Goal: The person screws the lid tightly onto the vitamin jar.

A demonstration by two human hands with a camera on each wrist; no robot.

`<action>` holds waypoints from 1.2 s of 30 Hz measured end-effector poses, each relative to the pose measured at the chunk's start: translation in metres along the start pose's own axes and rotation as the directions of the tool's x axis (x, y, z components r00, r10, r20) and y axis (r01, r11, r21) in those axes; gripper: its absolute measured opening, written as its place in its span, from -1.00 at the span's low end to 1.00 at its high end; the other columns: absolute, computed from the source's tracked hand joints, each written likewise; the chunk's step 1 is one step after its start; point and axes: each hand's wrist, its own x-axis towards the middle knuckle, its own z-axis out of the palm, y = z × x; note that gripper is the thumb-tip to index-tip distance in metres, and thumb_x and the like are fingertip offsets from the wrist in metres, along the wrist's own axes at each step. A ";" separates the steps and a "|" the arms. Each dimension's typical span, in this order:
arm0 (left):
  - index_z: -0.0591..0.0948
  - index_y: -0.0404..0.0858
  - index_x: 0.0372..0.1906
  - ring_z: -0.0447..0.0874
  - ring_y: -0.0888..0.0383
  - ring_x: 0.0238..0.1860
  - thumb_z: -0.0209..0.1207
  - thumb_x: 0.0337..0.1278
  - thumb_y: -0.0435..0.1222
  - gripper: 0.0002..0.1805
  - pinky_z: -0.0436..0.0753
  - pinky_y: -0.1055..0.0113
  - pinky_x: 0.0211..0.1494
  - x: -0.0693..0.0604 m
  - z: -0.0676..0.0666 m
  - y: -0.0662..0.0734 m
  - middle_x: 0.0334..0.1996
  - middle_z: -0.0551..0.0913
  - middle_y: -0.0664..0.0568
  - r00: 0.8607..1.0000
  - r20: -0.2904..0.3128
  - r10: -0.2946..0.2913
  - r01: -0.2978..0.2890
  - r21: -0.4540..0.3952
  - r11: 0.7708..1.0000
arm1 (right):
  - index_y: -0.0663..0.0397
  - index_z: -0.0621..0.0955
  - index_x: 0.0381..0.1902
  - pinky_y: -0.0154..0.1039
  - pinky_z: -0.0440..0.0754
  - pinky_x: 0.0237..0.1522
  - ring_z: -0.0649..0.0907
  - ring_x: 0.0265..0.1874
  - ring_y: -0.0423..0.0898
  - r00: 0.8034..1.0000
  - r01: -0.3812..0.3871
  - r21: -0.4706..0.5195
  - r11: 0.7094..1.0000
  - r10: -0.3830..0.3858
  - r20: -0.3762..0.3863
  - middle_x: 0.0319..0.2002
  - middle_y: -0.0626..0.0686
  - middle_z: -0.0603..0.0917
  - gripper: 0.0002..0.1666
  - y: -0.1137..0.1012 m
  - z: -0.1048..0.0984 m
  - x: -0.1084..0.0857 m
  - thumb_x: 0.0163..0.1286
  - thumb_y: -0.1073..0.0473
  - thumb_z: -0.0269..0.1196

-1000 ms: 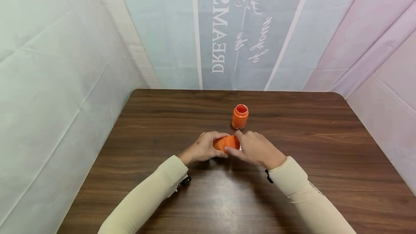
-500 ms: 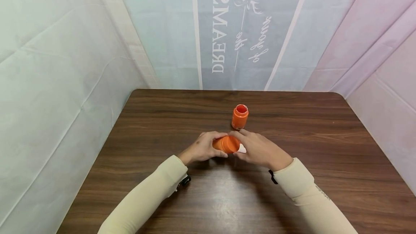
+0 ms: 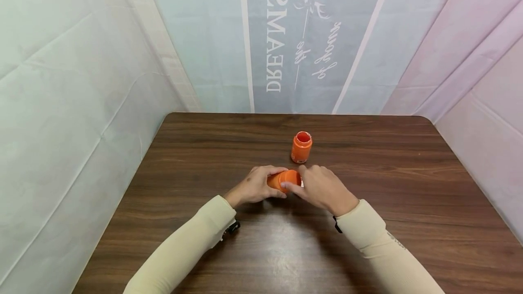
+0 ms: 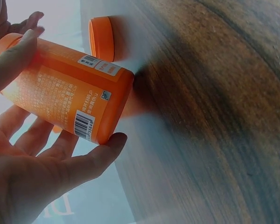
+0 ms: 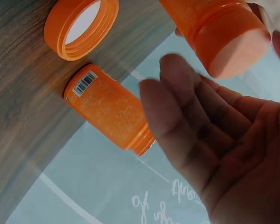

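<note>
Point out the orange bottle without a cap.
The standing bottle on the table has an open mouth, while the held bottle in the left hand wears a cap.

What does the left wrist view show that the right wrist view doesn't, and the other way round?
Only the left wrist: the barcode on the held bottle.

Only the right wrist: the flat top of the held bottle's cap, the white-lined inside of the loose cap, and the barcode label on the standing bottle.

Both: the held bottle, the loose cap and the wooden table.
</note>
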 end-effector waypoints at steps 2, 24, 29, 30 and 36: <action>0.60 -0.18 0.25 0.61 0.17 -0.09 0.56 -0.11 -0.23 -0.30 0.57 0.28 0.02 0.000 -0.001 0.000 0.02 0.70 0.02 1.000 -0.005 -0.005 0.005 0.010 1.000 | 0.16 0.58 -0.01 -0.21 0.55 -0.46 0.54 -0.56 -0.15 0.999 0.033 0.028 0.999 -0.033 0.003 -0.40 0.01 0.62 -0.34 0.001 -0.001 -0.001 0.29 -0.31 0.33; 0.61 -0.16 0.24 0.61 0.18 -0.10 0.56 -0.11 -0.23 -0.31 0.56 0.31 0.00 -0.001 0.003 -0.003 0.00 0.71 0.03 1.000 -0.018 0.006 -0.005 0.027 1.000 | 0.18 0.54 -0.08 -0.32 0.44 -0.56 0.46 -0.63 -0.23 0.998 0.057 0.071 0.996 -0.057 -0.007 -0.53 -0.07 0.51 -0.48 0.001 0.007 0.000 0.36 -0.16 0.33; 0.58 -0.23 0.27 0.61 0.17 -0.11 0.56 -0.09 -0.22 -0.28 0.57 0.31 -0.02 -0.001 0.002 -0.002 0.01 0.70 -0.01 1.000 -0.016 -0.007 0.007 0.032 0.999 | 0.08 0.48 0.23 -0.20 0.61 -0.33 0.59 -0.44 -0.15 0.995 0.104 0.054 0.993 -0.104 -0.002 -0.19 0.02 0.63 -0.27 0.002 0.005 -0.001 0.21 -0.10 0.47; 0.58 -0.24 0.27 0.61 0.16 -0.12 0.56 -0.09 -0.22 -0.28 0.57 0.31 -0.01 -0.001 0.002 -0.002 0.01 0.70 -0.02 1.000 -0.015 -0.007 0.008 0.029 1.000 | 0.09 0.49 0.23 -0.19 0.62 -0.32 0.59 -0.44 -0.14 0.994 0.112 0.051 0.992 -0.113 0.000 -0.18 0.02 0.62 -0.27 0.003 0.005 -0.001 0.20 -0.07 0.49; 0.60 -0.22 0.25 0.63 0.16 -0.08 0.57 -0.12 -0.23 -0.28 0.57 0.29 0.04 -0.002 0.003 -0.002 0.01 0.71 -0.02 1.000 -0.025 -0.003 0.004 0.026 1.000 | 0.23 0.52 0.14 -0.24 0.61 -0.34 0.57 -0.47 -0.17 0.985 0.171 0.044 0.984 -0.170 -0.025 -0.28 0.00 0.59 -0.31 0.005 0.006 -0.001 0.17 0.02 0.52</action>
